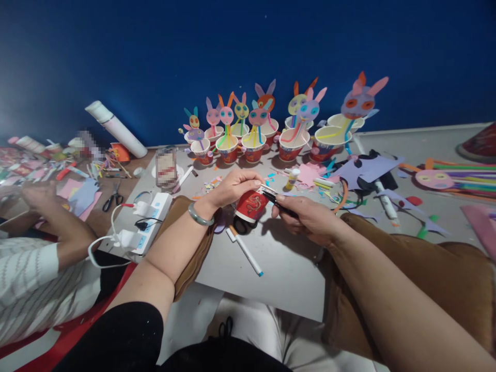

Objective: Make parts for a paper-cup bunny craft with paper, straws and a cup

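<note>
My left hand (237, 187) is closed round a red paper cup (251, 206), which is tipped over above the table with its printed side towards me. In my right hand (306, 214) is a slim black tool (284, 204), its tip against the cup near the rim; its exact kind does not show. Black scissors handles (245, 226) lie partly hidden beneath the cup. Just below it on the table is a white marker (247, 254) with a blue end. A yellow glue stick (292, 179) stands beyond my hands.
Several paper cups with rabbit-like paper heads (258, 119) line the blue wall (163, 62). Purple paper scraps (368, 170) lie right, beside brown cushions (418, 289). A power strip (153, 225) with white cables stands left, near a co-worker's arm (42, 206) and another scissors (113, 199).
</note>
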